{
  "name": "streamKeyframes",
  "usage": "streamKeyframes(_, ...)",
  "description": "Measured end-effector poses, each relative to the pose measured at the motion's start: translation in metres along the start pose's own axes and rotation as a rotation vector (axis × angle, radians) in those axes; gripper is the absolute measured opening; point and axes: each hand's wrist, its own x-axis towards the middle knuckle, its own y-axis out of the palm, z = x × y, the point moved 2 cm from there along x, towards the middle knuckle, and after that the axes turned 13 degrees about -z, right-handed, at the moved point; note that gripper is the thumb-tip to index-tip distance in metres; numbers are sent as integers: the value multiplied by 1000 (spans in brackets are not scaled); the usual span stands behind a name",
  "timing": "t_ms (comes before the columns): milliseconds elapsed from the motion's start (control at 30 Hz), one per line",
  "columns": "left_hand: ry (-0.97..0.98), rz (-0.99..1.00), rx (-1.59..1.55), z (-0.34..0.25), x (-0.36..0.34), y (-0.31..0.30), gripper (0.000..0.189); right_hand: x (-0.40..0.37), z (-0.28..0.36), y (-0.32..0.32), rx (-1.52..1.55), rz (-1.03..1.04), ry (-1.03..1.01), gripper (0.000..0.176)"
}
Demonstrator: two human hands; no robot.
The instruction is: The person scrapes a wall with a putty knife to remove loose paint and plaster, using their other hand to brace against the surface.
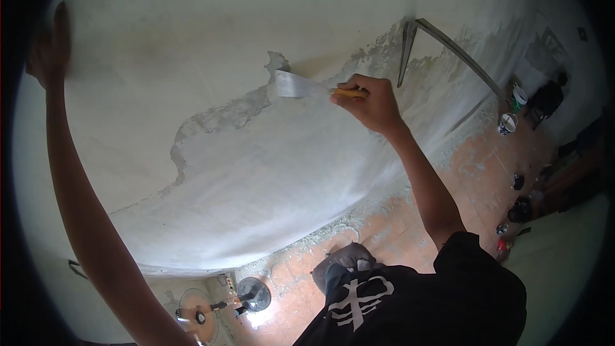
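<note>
My right hand is closed around the yellowish handle of a putty knife. The knife's wide pale blade lies at the wall, right by the upper tip of a rough patch where the paint has come away. Far to the left, my left hand rests against the painted wall with at least one finger stretched out and nothing seen in it. Part of that hand is dim at the edge of the view.
A metal bracket juts from the wall on the right. Flakes of debris lie along the tiled floor. A standing fan is at the bottom left. Buckets and a dark chair stand at the far right.
</note>
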Motion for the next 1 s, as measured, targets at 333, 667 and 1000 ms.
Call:
streamKeyframes(333,-114,-89,-222,-34,10,-40,86,-1,17,-1,-38,0,-71,19)
streamKeyframes(667,-147,-30,-290,-48,19,-57,81,0,11,-2,-67,-1,-35,18)
streamKeyframes(1000,-163,-16,-272,-50,21,-58,81,-2,25,1,-110,-15,-38,18)
